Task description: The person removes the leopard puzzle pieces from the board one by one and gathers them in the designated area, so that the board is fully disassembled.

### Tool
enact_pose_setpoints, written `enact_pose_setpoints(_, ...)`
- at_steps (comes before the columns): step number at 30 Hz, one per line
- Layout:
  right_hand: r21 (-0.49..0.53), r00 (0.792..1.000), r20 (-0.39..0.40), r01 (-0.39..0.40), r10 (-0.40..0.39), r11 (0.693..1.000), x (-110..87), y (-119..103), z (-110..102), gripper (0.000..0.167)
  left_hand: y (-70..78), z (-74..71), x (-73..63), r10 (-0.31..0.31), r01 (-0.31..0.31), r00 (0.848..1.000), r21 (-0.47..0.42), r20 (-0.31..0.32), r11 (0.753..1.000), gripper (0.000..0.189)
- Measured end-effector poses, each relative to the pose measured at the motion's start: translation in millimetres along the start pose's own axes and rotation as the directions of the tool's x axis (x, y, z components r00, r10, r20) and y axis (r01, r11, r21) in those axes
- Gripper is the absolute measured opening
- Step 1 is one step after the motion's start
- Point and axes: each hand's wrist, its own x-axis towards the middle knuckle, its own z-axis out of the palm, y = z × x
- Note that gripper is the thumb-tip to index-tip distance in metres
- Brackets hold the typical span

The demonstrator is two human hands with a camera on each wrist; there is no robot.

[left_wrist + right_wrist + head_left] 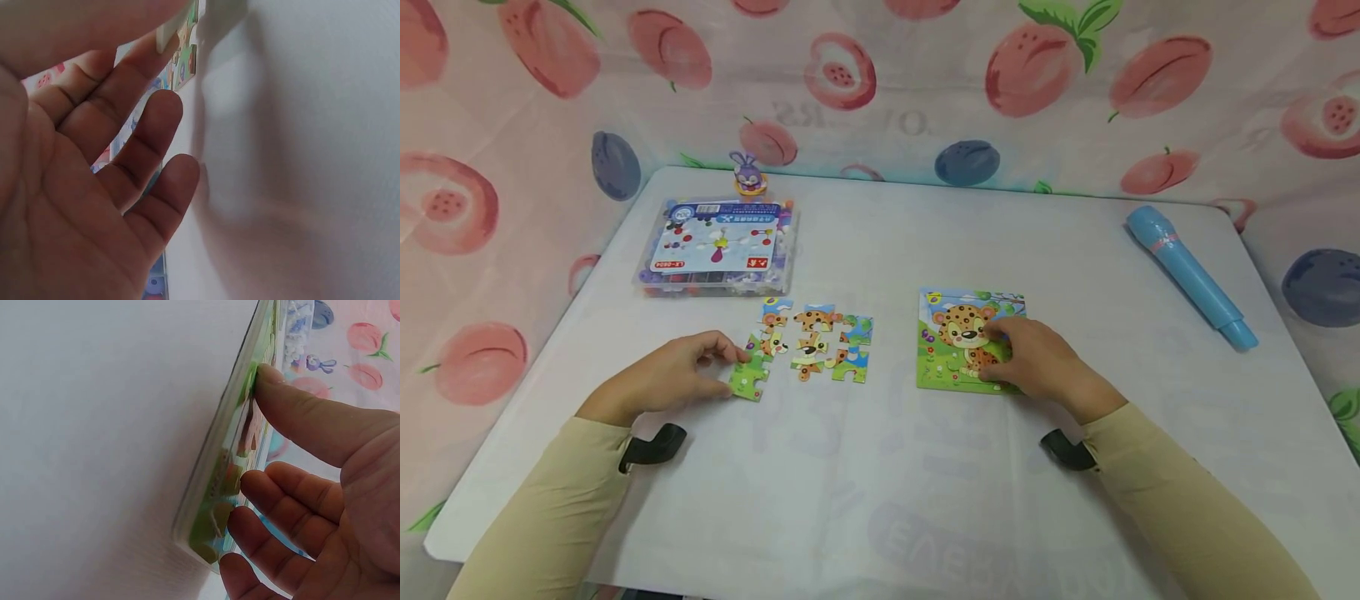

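Note:
In the head view, my left hand (681,371) pinches a green jigsaw piece (747,382) at the near left corner of a loose group of pieces. Its thumb and index finger hold the piece's edge in the left wrist view, the other fingers (165,115) spread loosely. Beside it lie several more jigsaw pieces (811,350) with parts of a spotted leopard cub, set in rough columns with gaps. To the right is a square leopard puzzle board (936,367). My right hand (1037,358) rests on its right side, thumb and fingertips touching the picture, partly covering the leopard.
A clear plastic box (718,246) with a printed label stands at the back left, a small purple rabbit figure (748,175) behind it. A light blue microphone-shaped toy (1191,275) lies at the right. Fruit-patterned cloth (895,108) hangs behind the white table (865,500).

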Motion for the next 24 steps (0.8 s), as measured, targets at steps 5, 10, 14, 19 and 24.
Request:
enact_pose_setpoints(5, -0.002, 1.000, -0.001, -0.001, 0.001, 1.000, 0.1, -0.1, -0.1, 0.065, -0.4, 0.0, -1.3, -0.011, 0.011, 1.000, 0.019, 0.021, 1.000, 0.027)
enact_pose_setpoints(10, -0.005, 1.000, -0.003, 0.002, -0.002, 1.000, 0.3, -0.2, -0.2, 0.065, -1.0, 0.1, -2.5, -0.031, 0.030, 0.999, 0.025, 0.038, 0.999, 0.030)
enact_pose_setpoints(14, -0.006, 1.000, -0.005, 0.005, -0.005, 1.000, 0.5, 0.0, 0.0, 0.064, -1.2, -0.2, -3.5, -0.028, 0.027, 0.998, 0.017, 0.055, 0.999, 0.032)
enact_pose_setpoints(19, -0.002, 1.000, -0.003, 0.004, -0.004, 1.000, 0.3, -0.2, 0.0, 0.064, -0.9, -0.8, -3.5, -0.015, 0.014, 0.998, 0.003, 0.059, 1.000, 0.035)
enact_pose_setpoints(24, -0.002, 1.000, -0.005, 0.002, -0.002, 1.000, 0.3, 0.2, 0.3, 0.065, 2.3, -1.1, 0.0, -0.008, 0.008, 0.999, 0.019, 0.037, 1.000, 0.032)
